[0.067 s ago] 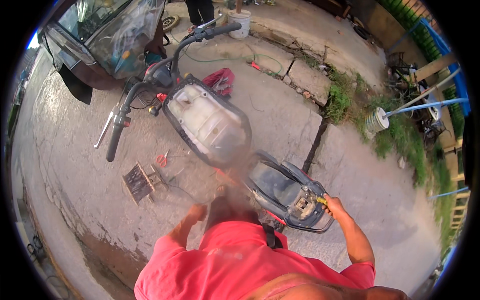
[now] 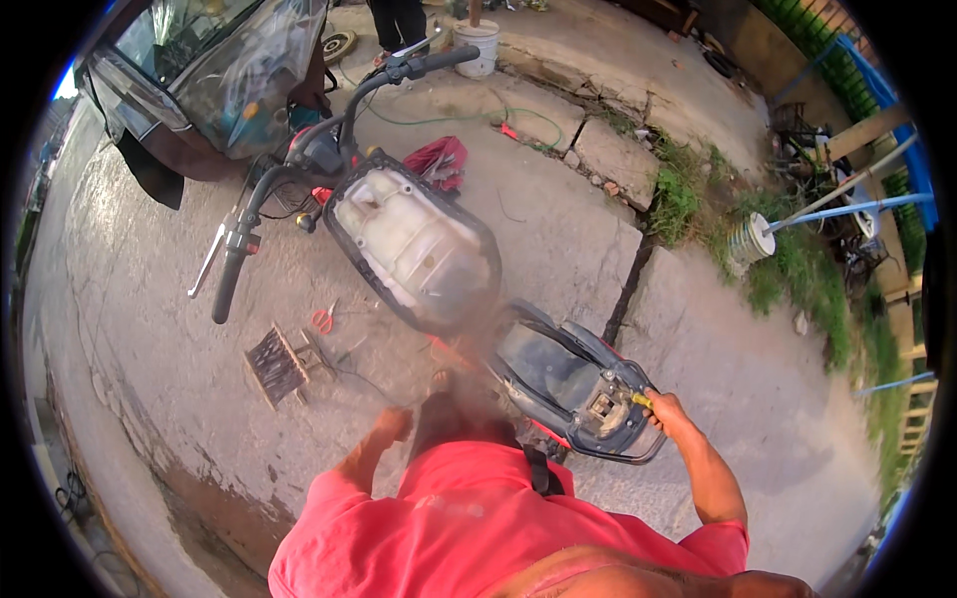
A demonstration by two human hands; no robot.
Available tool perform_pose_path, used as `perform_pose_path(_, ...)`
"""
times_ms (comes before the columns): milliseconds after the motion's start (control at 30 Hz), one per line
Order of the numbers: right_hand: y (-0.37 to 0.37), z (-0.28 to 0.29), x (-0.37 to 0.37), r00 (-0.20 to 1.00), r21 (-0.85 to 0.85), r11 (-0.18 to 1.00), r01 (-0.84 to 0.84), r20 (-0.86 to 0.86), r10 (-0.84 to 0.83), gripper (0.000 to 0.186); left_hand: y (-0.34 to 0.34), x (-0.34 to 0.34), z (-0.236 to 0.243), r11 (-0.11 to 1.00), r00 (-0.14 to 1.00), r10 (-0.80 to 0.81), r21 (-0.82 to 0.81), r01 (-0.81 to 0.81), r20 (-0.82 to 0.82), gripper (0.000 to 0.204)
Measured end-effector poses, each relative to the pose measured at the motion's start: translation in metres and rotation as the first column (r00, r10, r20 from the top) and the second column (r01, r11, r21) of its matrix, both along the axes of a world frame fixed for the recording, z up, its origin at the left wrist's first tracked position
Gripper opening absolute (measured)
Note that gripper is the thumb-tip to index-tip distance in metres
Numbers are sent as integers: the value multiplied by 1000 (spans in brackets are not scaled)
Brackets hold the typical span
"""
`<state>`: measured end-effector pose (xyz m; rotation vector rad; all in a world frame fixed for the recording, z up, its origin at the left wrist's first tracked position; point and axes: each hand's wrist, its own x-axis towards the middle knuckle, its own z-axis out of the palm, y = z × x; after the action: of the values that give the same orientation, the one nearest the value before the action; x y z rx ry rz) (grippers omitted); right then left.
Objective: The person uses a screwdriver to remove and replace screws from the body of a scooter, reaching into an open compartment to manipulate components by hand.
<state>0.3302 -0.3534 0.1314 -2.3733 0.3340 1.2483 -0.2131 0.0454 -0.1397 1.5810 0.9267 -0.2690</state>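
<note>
A motorcycle stands in front of me with its seat off. Its pale, dusty storage tub (image 2: 424, 244) lies exposed ahead of the black rear section. My right hand (image 2: 668, 413) is closed at the tail, beside the black grab rail (image 2: 638, 456). From its fingers sticks a small yellow tool handle (image 2: 641, 400), pointing toward the metal seat latch (image 2: 604, 407); the tool's kind cannot be made out. My left hand (image 2: 396, 423) hangs low next to my leg, away from the motorcycle, and its fingers are too indistinct to read.
Left of the motorcycle, a small wooden stool (image 2: 276, 366) and orange-handled scissors (image 2: 323, 319) lie on the concrete. A red cloth (image 2: 439, 162) hangs beyond the tub. Ahead are a covered vehicle (image 2: 224, 80), a person's legs (image 2: 399, 22) and a white bucket (image 2: 478, 48).
</note>
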Motion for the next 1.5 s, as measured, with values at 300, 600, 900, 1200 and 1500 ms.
perform_pose_path(300,-6,32,-13,187,-412,404,-817,473,861,24,-6,55,66,893,937,241,-320,-316,-252,30)
perform_pose_path(600,-3,9,1,975,-109,970,-217,31,221,41,-3,55,81,824,895,323,-374,-426,-307,29)
perform_pose_path(900,-10,18,-6,81,-468,260,-845,368,926,29,-13,37,33,960,980,109,-239,-147,-167,30)
perform_pose_path(1200,0,2,8,965,-70,964,-258,39,261,27,-8,46,53,888,931,276,-308,-342,-239,28)
perform_pose_path(1500,10,27,-4,264,-399,395,-828,345,901,37,-12,22,11,979,990,101,-165,-117,-102,26)
